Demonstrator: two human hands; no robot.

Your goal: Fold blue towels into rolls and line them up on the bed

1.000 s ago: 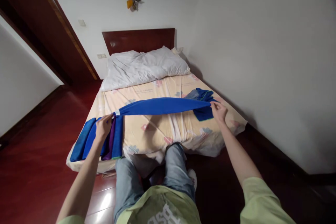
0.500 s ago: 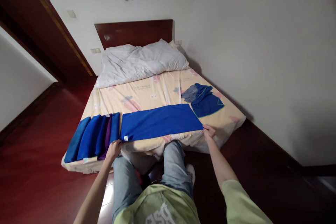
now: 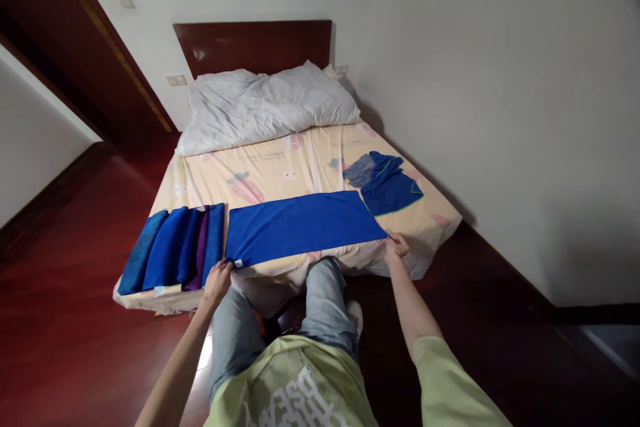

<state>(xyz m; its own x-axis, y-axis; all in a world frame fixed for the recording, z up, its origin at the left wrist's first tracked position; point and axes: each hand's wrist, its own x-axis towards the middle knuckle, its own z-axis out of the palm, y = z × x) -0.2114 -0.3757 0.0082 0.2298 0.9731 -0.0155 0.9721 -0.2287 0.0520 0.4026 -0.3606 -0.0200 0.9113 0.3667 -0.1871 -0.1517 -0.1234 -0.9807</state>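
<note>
A blue towel (image 3: 300,225) lies stretched in a long flat strip near the front edge of the bed. My left hand (image 3: 219,278) pinches its near left corner, close to a small white tag. At the near right corner, my right hand (image 3: 397,246) grips the cloth between its fingers. Left of the strip, several folded towels (image 3: 170,247) in blue and purple lie side by side. A crumpled blue cloth with green edging (image 3: 393,192) rests beyond the strip's right end, next to a grey cloth (image 3: 360,170).
The bed (image 3: 200,180) has a pale sheet printed with carrots. A white quilt (image 3: 270,107) lies bunched against the dark wooden headboard (image 3: 260,47). A wall (image 3: 490,113) runs along the right, and a dark door (image 3: 75,33) stands at the left. The floor (image 3: 60,240) is reddish wood.
My view has tilted down slightly, so the scene sits higher. Both hands keep hold of the towel's near corners, and the strip looks pulled straight much as before.
</note>
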